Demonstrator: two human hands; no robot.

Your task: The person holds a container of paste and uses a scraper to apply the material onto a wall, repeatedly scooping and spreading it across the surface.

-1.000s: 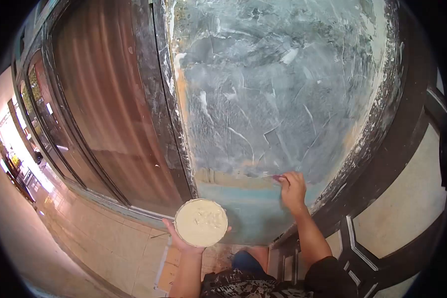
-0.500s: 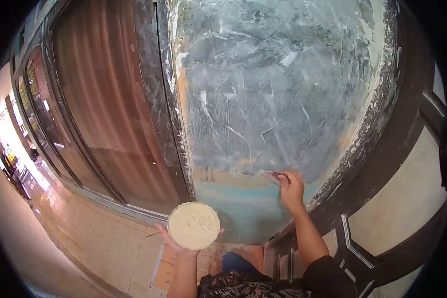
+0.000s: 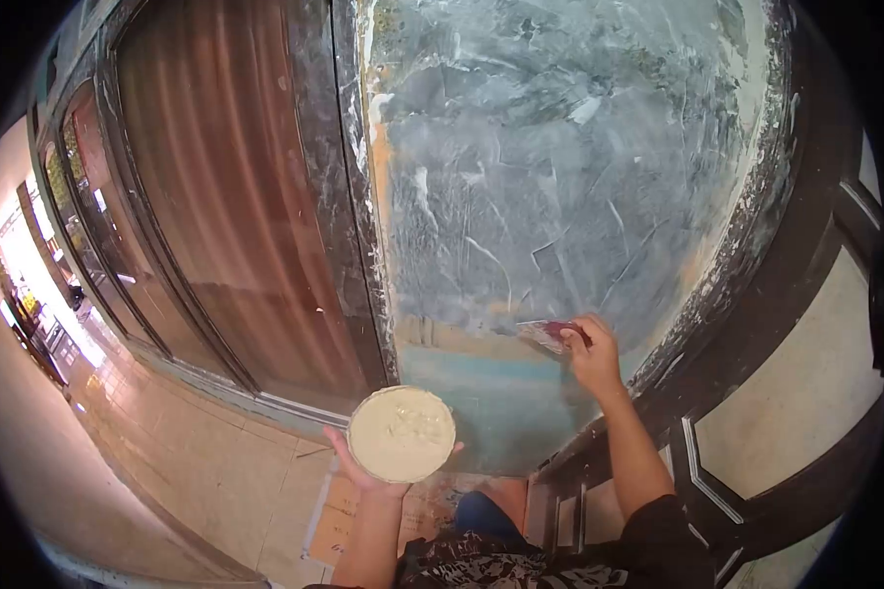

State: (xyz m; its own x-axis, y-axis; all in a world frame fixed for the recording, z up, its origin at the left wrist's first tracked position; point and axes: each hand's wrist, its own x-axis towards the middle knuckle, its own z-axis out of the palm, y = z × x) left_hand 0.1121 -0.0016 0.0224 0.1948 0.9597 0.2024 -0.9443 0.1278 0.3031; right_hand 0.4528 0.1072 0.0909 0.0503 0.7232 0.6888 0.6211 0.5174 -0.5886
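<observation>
My left hand [image 3: 365, 475] supports a round tub of cream-coloured putty [image 3: 401, 434] from below, its thumb and fingertips showing at either side of the rim. The putty's surface is mostly smooth, with rough marks near the middle. In my right hand [image 3: 596, 358] is a putty knife [image 3: 542, 335] with a dark red handle. Its blade points left, at the lower part of the wall panel [image 3: 521, 196], over a tan strip [image 3: 462, 339] between the grey skim coat and the bare teal paint [image 3: 501, 402] beneath.
A dark-framed window with a reddish curtain [image 3: 226, 196] stands left of the panel. Dark wooden framework with pale panels [image 3: 786, 393] rises close on my right. Cardboard [image 3: 339, 515] lies on the tiled floor [image 3: 226, 447] by my knee. A bright opening [image 3: 44, 265] is far left.
The view has shifted slightly, so the wall and tub appear further right. The putty knife has turned and shows more of its blade's broad face.
</observation>
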